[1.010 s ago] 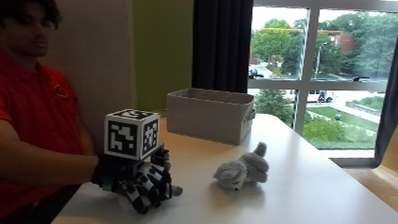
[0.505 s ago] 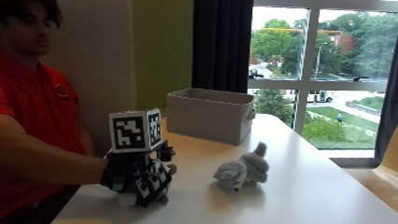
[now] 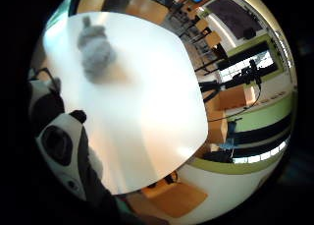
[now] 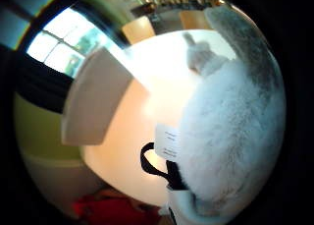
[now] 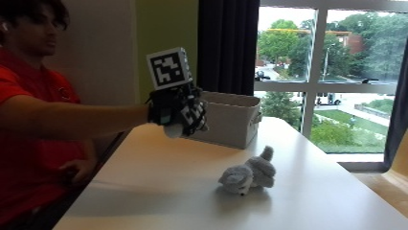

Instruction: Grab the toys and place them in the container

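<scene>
one panda toy [image 5: 182, 120] held, one grey toy [image 5: 248, 174], one container [image 5: 226, 119]

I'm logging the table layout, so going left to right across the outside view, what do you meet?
Person's red sleeve → gloved right hand holding a black-and-white plush toy above the table → grey fabric container → grey plush toy lying on the white table.
</scene>
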